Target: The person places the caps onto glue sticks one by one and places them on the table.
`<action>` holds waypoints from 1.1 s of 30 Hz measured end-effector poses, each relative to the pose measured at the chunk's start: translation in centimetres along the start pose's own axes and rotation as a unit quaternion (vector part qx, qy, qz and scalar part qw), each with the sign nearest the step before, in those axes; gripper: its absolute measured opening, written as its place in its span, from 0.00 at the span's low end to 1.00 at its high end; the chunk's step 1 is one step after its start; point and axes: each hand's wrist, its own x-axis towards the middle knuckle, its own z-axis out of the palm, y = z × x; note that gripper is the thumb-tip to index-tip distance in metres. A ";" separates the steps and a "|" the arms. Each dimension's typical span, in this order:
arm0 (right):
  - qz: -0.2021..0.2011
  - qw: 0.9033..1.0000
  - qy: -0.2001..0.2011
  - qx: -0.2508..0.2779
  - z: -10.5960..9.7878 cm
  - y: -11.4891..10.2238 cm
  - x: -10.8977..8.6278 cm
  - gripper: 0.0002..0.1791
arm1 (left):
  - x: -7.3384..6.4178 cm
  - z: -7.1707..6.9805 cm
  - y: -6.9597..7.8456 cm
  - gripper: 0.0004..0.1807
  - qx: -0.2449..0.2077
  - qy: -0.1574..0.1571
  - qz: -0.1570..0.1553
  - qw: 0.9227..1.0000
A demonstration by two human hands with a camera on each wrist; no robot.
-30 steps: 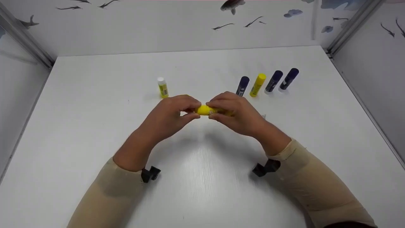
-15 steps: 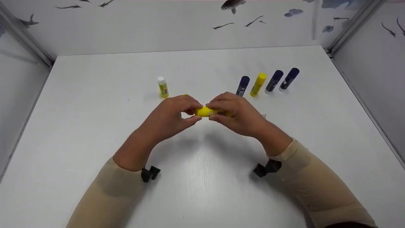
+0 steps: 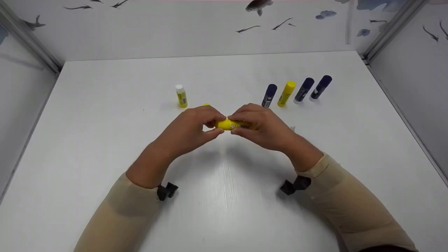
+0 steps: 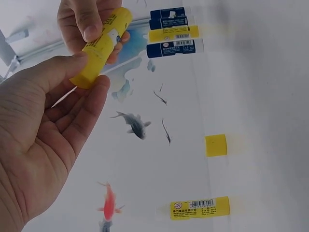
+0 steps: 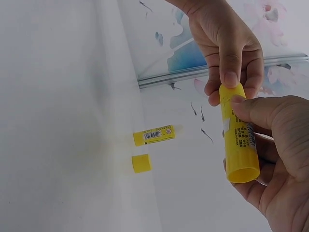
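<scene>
Between my hands lies a yellow glue stick (image 3: 225,124), held roughly level above the table in the head view. My left hand (image 3: 190,127) pinches its left end with thumb and fingers. Around the other end of the barrel curl the thumb and fingers of my right hand (image 3: 264,127), covering most of it. Printed text and a pale patch show on the barrel (image 5: 239,140) in the right wrist view, where its near end looks hollow. A short yellow cap (image 4: 216,145) stands on the table beyond my left hand, mostly hidden from the head camera.
A yellow glue stick with a white top (image 3: 181,96) stands at the back left. Toward the back right is a row of upright glue sticks: three navy ones (image 3: 269,95) and a yellow one (image 3: 286,93). White panels with painted fish enclose the white table (image 3: 105,87).
Both hands and the glue stick between them have shifted slightly toward the person. The grips look the same, and the standing glue sticks have stayed in place.
</scene>
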 end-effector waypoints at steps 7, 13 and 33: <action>0.014 1.000 -0.009 0.006 -0.2 0.0 0.1 0.16 | 0.0 -0.1 0.1 0.13 0.003 -0.005 -0.007 1.000; 0.018 1.000 -0.017 -0.004 -0.2 0.1 0.2 0.17 | -0.1 0.0 0.0 0.14 0.002 -0.007 -0.006 1.000; 0.027 0.999 -0.028 -0.008 -0.2 0.1 0.1 0.19 | -0.1 -0.5 0.1 0.12 0.004 -0.016 -0.012 1.000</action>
